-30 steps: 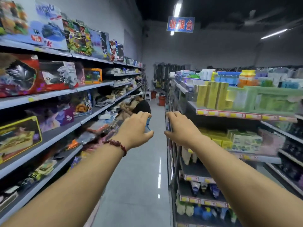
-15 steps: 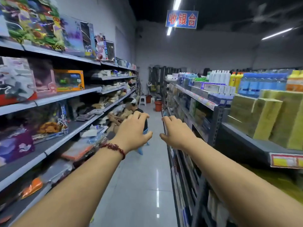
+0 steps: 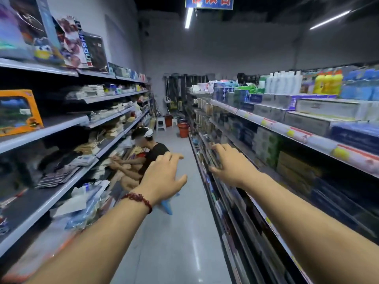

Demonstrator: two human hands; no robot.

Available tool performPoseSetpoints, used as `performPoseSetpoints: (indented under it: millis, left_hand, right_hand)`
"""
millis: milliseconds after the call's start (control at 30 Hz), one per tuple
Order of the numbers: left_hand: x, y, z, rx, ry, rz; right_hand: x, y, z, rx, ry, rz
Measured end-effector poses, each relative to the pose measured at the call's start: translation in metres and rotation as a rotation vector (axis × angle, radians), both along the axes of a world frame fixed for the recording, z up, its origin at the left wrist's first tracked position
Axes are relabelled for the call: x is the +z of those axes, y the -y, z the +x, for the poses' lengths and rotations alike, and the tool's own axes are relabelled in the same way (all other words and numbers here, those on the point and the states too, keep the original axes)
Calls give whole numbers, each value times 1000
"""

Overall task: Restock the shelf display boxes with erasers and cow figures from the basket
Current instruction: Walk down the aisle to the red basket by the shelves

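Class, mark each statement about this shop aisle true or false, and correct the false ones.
1. The left hand holds nothing. True.
2. The red bead bracelet is on the right wrist. False: it is on the left wrist.
3. A person in a black top crouches by the left-hand shelves. True.
4. The right hand carries a basket. False: no basket is in view, and the hand's fingers are spread with nothing in them.
5. The yellow bottles stand on the floor. False: they stand on top of the right-hand shelving.
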State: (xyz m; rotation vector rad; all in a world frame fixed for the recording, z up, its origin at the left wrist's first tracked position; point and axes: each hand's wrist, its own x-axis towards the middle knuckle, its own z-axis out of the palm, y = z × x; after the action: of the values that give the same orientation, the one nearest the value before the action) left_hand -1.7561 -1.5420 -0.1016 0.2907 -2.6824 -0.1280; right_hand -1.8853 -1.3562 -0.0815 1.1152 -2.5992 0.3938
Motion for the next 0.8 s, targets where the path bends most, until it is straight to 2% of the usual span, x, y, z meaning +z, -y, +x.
performPoseSetpoints:
  millis: [200,367,667,800]
  left_hand:
    - [1,117,-178,37,20,37]
    - [8,207,-310,58,6,92]
    - [-32,379,-564,26,-43,110]
    - [-35,463,-682,-22,4,118]
  right_hand:
    - [-11,124,-184,37,94,26]
    - [-4,214,-320,42,95,65]
    - [-40,384,-559,33,90,85]
    - [-34,466,-674,18,139,56]
